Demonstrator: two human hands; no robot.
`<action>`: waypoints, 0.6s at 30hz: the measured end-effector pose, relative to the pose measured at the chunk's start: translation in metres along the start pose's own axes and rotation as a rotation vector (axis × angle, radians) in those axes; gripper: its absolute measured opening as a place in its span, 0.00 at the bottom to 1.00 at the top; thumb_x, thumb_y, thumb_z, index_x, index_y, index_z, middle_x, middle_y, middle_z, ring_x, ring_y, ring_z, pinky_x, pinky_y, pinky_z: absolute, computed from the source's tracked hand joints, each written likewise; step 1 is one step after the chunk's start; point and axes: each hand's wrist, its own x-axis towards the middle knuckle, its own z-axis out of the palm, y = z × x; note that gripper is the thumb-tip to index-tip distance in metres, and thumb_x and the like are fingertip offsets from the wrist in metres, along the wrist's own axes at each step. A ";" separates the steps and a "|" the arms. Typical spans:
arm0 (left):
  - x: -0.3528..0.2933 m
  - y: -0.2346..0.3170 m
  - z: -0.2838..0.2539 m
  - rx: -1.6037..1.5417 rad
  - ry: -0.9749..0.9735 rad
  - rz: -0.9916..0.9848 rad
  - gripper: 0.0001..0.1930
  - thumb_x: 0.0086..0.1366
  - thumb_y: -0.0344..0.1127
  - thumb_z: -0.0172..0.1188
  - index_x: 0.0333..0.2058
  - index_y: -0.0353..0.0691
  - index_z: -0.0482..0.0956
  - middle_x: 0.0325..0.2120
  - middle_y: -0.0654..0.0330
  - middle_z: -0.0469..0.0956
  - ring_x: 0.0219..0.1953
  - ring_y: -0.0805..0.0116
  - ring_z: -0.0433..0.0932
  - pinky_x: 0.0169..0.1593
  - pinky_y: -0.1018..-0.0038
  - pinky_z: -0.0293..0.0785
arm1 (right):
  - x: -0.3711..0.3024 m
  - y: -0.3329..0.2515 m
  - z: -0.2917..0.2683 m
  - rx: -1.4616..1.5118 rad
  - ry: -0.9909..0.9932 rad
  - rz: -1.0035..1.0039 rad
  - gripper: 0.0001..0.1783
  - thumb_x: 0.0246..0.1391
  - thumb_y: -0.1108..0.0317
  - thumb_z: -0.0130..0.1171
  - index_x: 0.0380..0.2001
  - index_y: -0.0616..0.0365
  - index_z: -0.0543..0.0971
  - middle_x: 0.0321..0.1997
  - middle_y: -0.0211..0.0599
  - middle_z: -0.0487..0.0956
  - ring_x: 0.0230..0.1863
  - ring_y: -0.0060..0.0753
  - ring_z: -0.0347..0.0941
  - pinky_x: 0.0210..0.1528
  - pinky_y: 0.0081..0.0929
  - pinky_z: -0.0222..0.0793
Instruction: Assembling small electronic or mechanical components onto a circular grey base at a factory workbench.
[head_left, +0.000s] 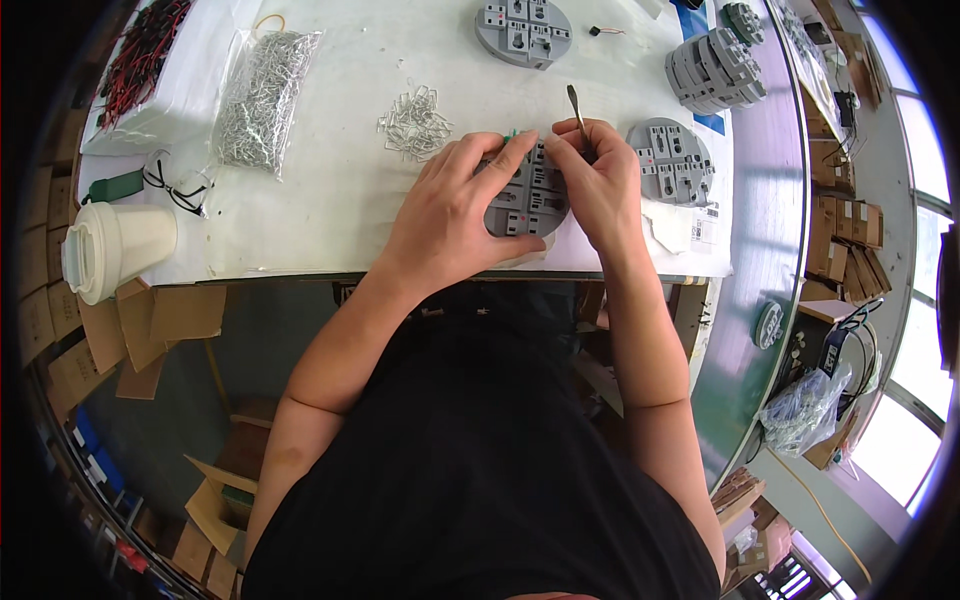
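Note:
A round grey plastic disc (518,205), with raised blocks and slots on its face, lies near the table's front edge. My left hand (455,205) is curled around its left side, thumb at the near rim and fingers reaching over the far part. A bit of green shows by those fingertips. My right hand (605,180) is closed at the disc's far right edge, its fingertips pinched over the face. Between its fingers sits a slim metal tool (574,105), one end sticking up and away; its exact kind is unclear. What the fingertips touch is hidden.
Bent wire pieces (416,124) lie loose beyond my left hand, near a clear bag (268,100) full of them. Similar discs stand right (672,160) and far (523,30), with a stack (714,70) at far right. Glasses (178,188) and a cream lidded container (118,250) are left.

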 end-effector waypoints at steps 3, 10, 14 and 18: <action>0.001 -0.001 0.000 0.008 0.010 0.012 0.55 0.40 0.42 0.87 0.71 0.44 0.72 0.56 0.55 0.74 0.57 0.52 0.77 0.62 0.57 0.74 | -0.001 -0.005 0.001 -0.076 -0.011 -0.019 0.16 0.58 0.66 0.68 0.38 0.72 0.83 0.43 0.44 0.83 0.37 0.33 0.80 0.43 0.31 0.77; 0.000 0.001 0.000 0.006 -0.001 -0.007 0.55 0.40 0.42 0.87 0.71 0.45 0.72 0.56 0.55 0.74 0.58 0.52 0.76 0.62 0.57 0.74 | -0.006 -0.004 0.005 -0.095 0.051 -0.059 0.14 0.57 0.66 0.67 0.35 0.71 0.83 0.45 0.44 0.84 0.41 0.40 0.82 0.46 0.34 0.77; 0.000 0.002 0.000 0.013 -0.002 -0.008 0.55 0.40 0.42 0.87 0.71 0.45 0.72 0.56 0.55 0.74 0.58 0.52 0.77 0.62 0.57 0.74 | -0.006 -0.003 0.007 -0.109 0.071 -0.073 0.13 0.57 0.66 0.68 0.34 0.70 0.83 0.45 0.44 0.84 0.42 0.41 0.82 0.46 0.35 0.77; -0.001 0.002 0.000 0.010 -0.006 -0.012 0.56 0.40 0.42 0.87 0.71 0.46 0.71 0.57 0.55 0.74 0.57 0.52 0.77 0.62 0.58 0.75 | -0.008 -0.003 0.006 -0.253 0.048 -0.103 0.11 0.56 0.67 0.69 0.34 0.67 0.83 0.44 0.42 0.85 0.40 0.38 0.82 0.44 0.33 0.77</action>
